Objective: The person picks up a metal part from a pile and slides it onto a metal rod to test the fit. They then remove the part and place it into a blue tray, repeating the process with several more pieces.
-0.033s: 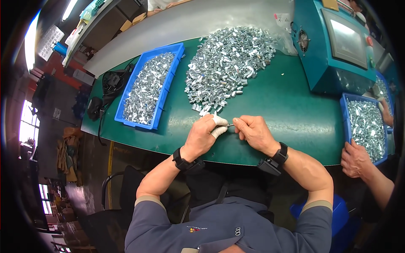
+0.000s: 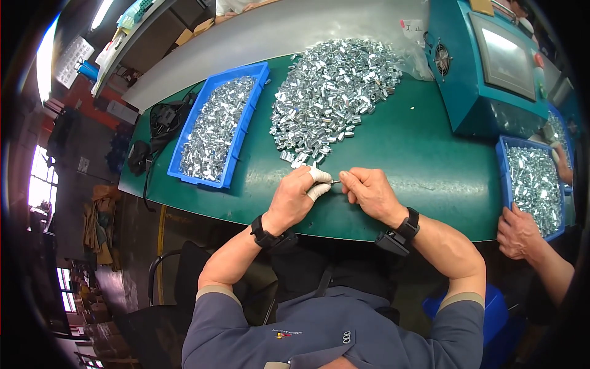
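Observation:
My left hand [image 2: 294,195], with white tape round its thumb and a finger, is closed in a pinch just in front of the metal pile. What it pinches is mostly hidden by the taped fingertips. A thin metal rod [image 2: 336,182] bridges the small gap between both hands. My right hand [image 2: 370,194] grips the rod's right end between thumb and bent forefinger. Behind the hands spreads a big heap of small silvery metal sleeves [image 2: 335,92], its near tip almost touching my left fingers. Both hands are held low over the green tabletop [image 2: 405,154].
At left stands a blue tray [image 2: 236,144] full of similar pieces, beside a black cable bundle [image 2: 163,120]. At right are a teal machine with a screen [image 2: 504,58] and another filled blue tray [image 2: 505,175], with a co-worker's hand [image 2: 519,232] on its near side.

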Demonstrator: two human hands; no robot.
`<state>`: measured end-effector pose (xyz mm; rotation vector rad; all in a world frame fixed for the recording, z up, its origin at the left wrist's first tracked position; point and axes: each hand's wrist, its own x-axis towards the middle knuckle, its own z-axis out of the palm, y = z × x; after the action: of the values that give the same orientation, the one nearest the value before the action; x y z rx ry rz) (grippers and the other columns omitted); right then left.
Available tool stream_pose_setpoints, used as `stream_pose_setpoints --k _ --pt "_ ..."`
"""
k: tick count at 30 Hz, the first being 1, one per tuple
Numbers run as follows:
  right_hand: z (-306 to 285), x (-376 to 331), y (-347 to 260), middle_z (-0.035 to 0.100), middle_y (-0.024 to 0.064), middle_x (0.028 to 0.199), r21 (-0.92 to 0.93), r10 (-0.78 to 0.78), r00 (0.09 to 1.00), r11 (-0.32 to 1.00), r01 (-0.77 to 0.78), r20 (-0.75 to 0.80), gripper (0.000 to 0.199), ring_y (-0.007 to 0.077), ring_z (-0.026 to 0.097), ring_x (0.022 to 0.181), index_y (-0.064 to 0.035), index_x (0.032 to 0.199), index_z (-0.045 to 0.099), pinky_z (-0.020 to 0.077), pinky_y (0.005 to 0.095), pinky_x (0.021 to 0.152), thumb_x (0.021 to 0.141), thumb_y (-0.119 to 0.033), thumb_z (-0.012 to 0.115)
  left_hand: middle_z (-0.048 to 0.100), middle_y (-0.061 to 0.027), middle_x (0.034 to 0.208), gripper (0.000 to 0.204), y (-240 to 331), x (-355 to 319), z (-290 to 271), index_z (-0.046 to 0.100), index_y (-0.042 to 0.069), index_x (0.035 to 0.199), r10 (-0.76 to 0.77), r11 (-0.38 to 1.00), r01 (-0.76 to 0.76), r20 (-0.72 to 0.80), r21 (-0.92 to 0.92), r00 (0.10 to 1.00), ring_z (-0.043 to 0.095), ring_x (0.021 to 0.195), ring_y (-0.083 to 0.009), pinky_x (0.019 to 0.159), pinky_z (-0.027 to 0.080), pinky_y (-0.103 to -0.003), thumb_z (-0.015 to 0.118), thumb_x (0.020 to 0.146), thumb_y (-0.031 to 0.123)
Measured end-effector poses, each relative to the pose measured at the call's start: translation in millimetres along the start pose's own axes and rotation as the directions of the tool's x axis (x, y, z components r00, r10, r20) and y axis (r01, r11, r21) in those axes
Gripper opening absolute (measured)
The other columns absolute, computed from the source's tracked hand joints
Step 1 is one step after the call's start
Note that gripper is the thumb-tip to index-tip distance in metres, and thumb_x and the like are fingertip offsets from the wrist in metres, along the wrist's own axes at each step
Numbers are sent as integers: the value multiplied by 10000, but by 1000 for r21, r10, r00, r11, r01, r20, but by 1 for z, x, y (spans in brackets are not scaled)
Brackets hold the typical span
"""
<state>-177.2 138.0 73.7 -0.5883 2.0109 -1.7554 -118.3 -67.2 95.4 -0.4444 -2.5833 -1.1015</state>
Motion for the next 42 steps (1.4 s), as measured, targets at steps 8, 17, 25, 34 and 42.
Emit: stream_pose_setpoints --k 8,17,25,34,42 --pt "-9 9 11 578 1 597 173 0 990 985 25 -141 420 54 500 546 -38 765 634 390 235 518 1066 -323 565 718 -108 937 130 -30 -1 -51 718 36 1000 -68 980 86 -107 181 992 685 850 -254 772 538 -336 747 875 18" --pt "-8 10 7 576 1 606 217 38 990 976 -8 -134 410 54 492 546 -39 774 633 386 227 516 1064 -323 572 726 -146 1024 241 -100 34 -105 728 72 1106 -89 891 183 -234 416 968 696 963 -304 853 544 -401 768 873 120" --pt "-7 10 9 580 0 612 228 37 993 974 -10 -115 405 55 503 557 -36 779 639 394 230 524 1059 -325 584 684 -51 902 265 -99 30 -67 716 52 1157 -306 880 314 -82 356 949 639 805 -153 744 520 -295 738 894 75" --pt "-3 4 8 635 0 726 214 3 1000 977 1 -20 272 62 557 664 -23 902 671 456 233 613 1045 -247 614 727 -86 1057 220 -48 4 -24 652 45 1179 -515 616 439 88 -654 853 696 925 -163 829 551 -282 696 963 59" --pt "-4 6 11 640 -3 746 176 6 998 984 5 -63 241 63 557 692 -14 939 673 462 238 634 1044 -223 615 730 -90 1024 202 -33 -7 0 631 45 1135 -546 517 453 127 -727 828 704 909 -163 802 564 -275 722 957 75"
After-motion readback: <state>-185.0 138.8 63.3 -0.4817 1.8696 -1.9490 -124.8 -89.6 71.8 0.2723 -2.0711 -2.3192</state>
